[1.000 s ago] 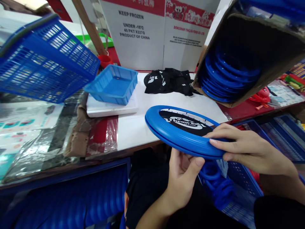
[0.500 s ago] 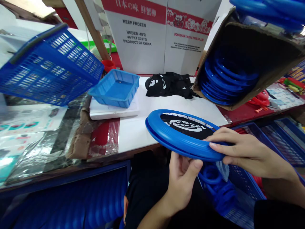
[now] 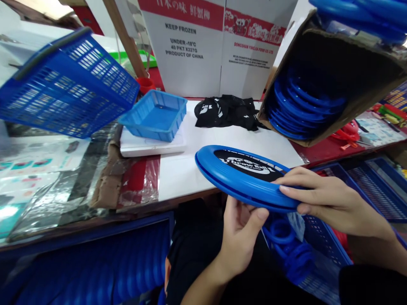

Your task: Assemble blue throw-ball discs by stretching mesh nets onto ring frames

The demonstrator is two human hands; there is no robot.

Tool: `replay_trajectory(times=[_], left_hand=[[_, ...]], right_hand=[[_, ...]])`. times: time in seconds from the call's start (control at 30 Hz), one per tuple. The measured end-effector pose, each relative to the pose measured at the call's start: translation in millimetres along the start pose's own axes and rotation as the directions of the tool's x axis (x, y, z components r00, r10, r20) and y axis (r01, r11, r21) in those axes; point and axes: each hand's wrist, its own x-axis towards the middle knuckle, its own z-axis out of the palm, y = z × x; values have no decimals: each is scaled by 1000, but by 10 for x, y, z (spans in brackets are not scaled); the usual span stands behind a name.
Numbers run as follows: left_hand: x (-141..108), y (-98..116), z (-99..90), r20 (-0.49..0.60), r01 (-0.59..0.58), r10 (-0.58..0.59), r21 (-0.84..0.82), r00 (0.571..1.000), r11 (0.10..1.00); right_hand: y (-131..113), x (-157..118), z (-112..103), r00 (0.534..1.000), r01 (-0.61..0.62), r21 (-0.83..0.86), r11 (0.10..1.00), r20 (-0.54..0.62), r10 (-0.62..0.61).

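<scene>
A blue ring disc with a black printed centre is held tilted over the front edge of the white work surface. My right hand grips its right rim, fingers on top and thumb at the side. Beneath the disc is my left hand, its curled fingers and thumb against the underside; some fingertips are hidden. Black printed fabric pieces lie on the white surface behind the disc. At the right, a tilted cardboard box holds several stacked blue rings.
A shallow blue tray stands on a white stack, beside a tilted blue basket. White cartons stand at the back. Below are a crate of blue rings at left and a basket with small blue rings at right.
The disc's printed centre has turned slightly within the view. My left hand has shifted slightly up and left under the disc; my right hand keeps its grip.
</scene>
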Motion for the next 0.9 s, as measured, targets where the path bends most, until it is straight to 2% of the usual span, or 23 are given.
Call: replay_trajectory(times=[0.67,0.9], left_hand=[[-29,66,66,7,44,-44,-16,999,999],[-27,80,92,10,54,-54,-27,999,998]], right_hand=[[-27,22,14,1000,8,26,1000,-1,-8],[-30,13,-9,999,53,-11,999,11,-52]])
